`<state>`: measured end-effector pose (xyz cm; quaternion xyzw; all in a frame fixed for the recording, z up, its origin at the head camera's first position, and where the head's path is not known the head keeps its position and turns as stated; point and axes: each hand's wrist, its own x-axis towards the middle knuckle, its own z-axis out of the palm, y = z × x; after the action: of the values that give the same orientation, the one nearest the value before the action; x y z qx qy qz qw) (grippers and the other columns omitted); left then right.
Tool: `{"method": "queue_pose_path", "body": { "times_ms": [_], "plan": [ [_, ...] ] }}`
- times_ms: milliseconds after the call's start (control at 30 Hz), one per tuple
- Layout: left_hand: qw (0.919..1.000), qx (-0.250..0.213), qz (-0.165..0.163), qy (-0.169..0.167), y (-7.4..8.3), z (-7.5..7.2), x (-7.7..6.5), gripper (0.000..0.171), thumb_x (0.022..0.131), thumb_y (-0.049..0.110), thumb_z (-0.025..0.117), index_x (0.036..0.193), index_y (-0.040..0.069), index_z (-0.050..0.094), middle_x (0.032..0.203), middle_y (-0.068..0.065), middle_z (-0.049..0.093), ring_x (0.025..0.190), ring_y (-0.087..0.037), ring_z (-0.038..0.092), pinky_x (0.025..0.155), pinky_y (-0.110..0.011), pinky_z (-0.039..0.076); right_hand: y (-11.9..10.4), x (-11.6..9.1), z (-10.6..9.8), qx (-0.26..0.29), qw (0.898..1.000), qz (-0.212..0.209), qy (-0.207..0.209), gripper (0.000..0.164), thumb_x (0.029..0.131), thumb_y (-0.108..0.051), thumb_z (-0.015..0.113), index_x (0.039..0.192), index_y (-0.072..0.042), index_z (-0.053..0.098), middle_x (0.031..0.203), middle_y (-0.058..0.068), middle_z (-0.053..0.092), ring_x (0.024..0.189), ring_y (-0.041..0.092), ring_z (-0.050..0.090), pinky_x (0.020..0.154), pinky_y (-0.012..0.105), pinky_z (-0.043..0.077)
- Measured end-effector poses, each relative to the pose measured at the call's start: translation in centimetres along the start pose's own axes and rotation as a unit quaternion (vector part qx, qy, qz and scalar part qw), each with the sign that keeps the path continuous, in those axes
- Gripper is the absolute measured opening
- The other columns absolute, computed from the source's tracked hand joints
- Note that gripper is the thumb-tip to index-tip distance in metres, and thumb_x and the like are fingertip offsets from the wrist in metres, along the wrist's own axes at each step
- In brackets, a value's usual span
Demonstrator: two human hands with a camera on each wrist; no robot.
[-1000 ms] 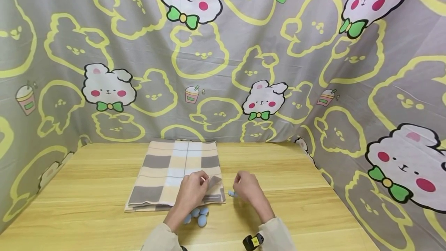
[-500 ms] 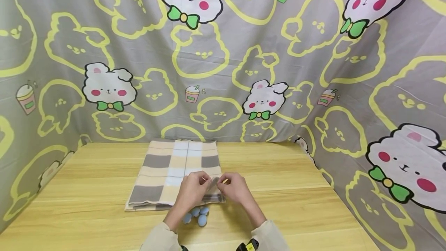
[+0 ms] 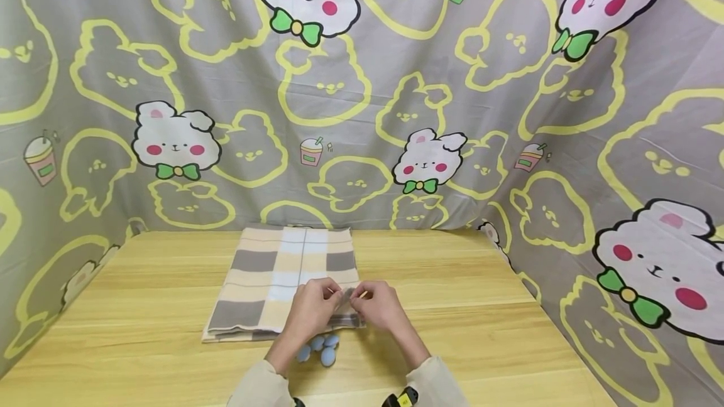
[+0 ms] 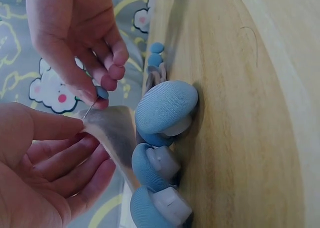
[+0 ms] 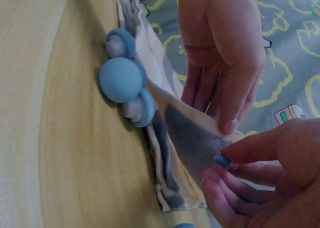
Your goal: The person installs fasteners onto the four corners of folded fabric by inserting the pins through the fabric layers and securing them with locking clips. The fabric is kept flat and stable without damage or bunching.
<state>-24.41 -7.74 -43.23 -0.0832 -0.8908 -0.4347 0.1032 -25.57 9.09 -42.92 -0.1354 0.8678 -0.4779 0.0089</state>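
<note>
A folded plaid blanket (image 3: 283, 269) lies on the table, its near right corner lifted. My left hand (image 3: 313, 306) pinches that corner between thumb and forefinger. Close against it, my right hand (image 3: 381, 306) pinches a small blue-headed pin (image 4: 102, 92) between thumb and fingertip. The pin's thin metal shaft touches the blanket corner (image 4: 112, 130) in the left wrist view; how deep its tip sits cannot be told. Several blue fabric-covered round caps (image 3: 328, 357) with white plastic bases lie by the blanket's front edge, below my left wrist.
Two more small blue heads (image 4: 156, 54) lie on the wooden table (image 3: 469, 331) beyond the caps in the left wrist view; the right hand hides them in the head view. A patterned grey curtain (image 3: 351, 80) surrounds the table's back and sides.
My right hand has moved left, from beside the blanket to the raised corner, bringing the pin against it. My left hand keeps its hold there. The caps have stayed put.
</note>
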Motion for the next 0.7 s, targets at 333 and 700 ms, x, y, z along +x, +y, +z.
{"method": "queue_pose_path", "body": {
  "times_ms": [333,700],
  "plan": [
    [0.9999,0.012,0.005,0.003,-0.04,0.13,-0.03,0.009,0.093,0.012,0.071,0.084,0.012,0.075,0.069,0.002,0.07,0.061,-0.009,0.057,0.055,-0.026,0.044,0.13,-0.04,0.17,0.003,1.0,0.007,0.0,0.004,0.085,-0.001,0.068,0.085,-0.002,0.073,0.071,0.013,0.072,0.057,0.012,0.063,0.054,0.026,0.049],
    [0.9998,0.017,0.008,0.003,-0.05,0.11,0.0,0.01,0.092,0.011,0.072,0.083,0.011,0.074,0.067,0.003,0.069,0.059,-0.009,0.056,0.054,-0.025,0.043,0.15,0.07,-0.07,0.011,1.0,0.01,-0.005,0.005,0.085,-0.001,0.067,0.086,-0.001,0.072,0.073,0.014,0.072,0.059,0.016,0.065,0.054,0.025,0.048]
  ]
}}
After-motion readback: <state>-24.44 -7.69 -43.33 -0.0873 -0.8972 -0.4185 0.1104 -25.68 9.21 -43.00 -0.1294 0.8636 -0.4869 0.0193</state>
